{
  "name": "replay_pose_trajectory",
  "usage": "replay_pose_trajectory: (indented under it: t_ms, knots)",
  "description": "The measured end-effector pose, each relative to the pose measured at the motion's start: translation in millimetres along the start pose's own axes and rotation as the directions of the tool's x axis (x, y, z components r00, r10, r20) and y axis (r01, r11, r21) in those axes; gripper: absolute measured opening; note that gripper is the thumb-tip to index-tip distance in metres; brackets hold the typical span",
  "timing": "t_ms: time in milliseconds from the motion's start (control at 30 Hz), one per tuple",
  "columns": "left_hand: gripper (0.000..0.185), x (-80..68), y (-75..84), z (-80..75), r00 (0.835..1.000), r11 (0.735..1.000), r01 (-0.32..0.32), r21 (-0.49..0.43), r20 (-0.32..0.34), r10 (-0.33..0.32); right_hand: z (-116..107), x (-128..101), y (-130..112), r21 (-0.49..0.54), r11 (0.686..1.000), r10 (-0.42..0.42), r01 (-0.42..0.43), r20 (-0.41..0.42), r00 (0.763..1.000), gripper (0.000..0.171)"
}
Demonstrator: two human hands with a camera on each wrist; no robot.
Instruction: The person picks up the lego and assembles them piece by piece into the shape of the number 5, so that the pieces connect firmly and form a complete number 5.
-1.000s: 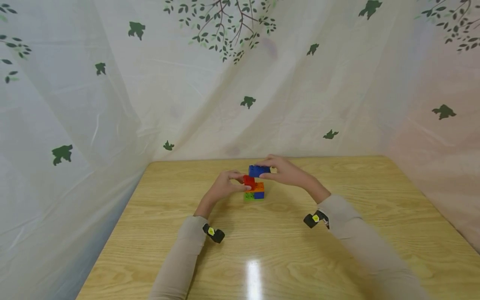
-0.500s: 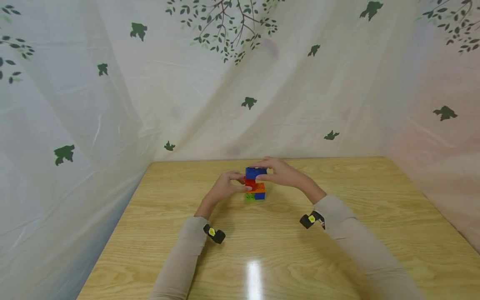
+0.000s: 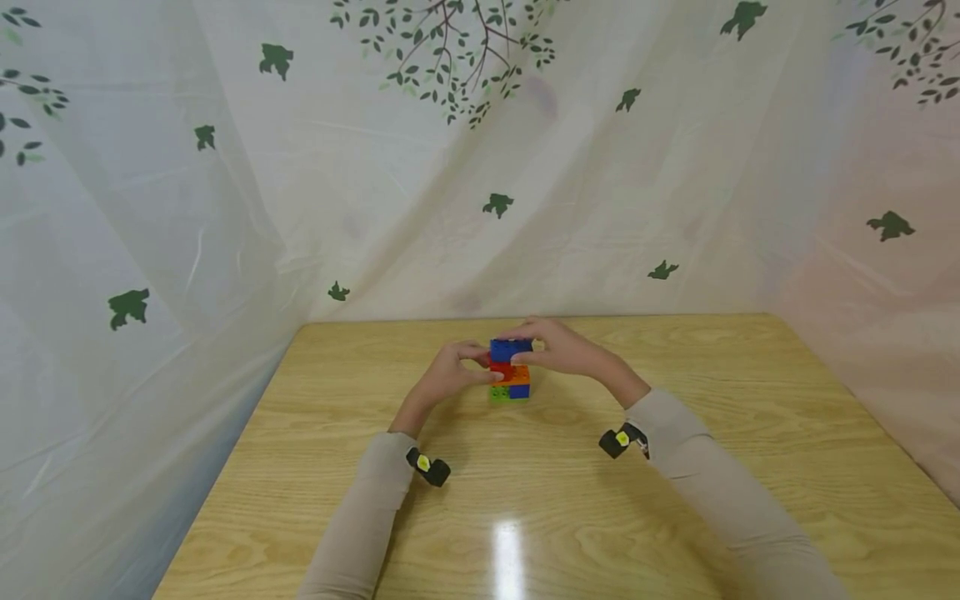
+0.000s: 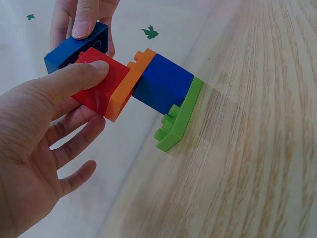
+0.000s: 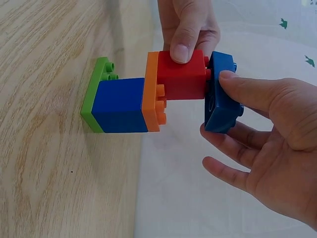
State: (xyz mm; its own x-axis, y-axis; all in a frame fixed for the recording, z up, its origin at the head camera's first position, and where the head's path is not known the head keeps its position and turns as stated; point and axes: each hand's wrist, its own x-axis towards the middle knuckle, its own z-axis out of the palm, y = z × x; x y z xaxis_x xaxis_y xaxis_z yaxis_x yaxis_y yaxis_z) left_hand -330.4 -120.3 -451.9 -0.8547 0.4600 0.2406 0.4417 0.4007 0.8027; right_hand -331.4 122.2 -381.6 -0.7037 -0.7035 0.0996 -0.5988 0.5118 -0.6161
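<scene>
1. The right hand pinches a flat dark blue brick: its thumb lies on one edge and its other fingers curl beneath the opposite edge. The brick's underside faces the studs of the red block and sits at them, seemingly not yet pressed flush.
2. The left hand steadies that red block, with the thumb on one face and the fingers curled against the other side, narrow around it.
3. Outward from there, the red block sits on an orange plate, which tops a blue cube on a green plate. In the head view this small tower stands upright on the wooden bench, near the far edge and between both hands.
4. Judged step: capping the tower with the dark blue brick.
5. The next move likely calls for squaring the brick over the red studs, then pressing straight down while the left hand braces the stack so it neither tips nor slides.
</scene>
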Motion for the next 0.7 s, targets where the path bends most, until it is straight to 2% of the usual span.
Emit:
replay_pose_trajectory:
  t_ms: [333,700]
  knots:
    - [0.029,-0.5,2.1,-0.3,1.0,1.0,0.006,-0.017,0.007,-0.006,1.6,-0.4,-3.0,-0.081,0.997,-0.001,0.0,-0.012,1.0,0.047]
    - [0.028,-0.2,3.6,-0.4,1.0,1.0,0.024,-0.012,0.001,-0.024,3.8,-3.1,-11.7,-0.144,0.988,0.042,-0.047,-0.036,0.998,0.048]
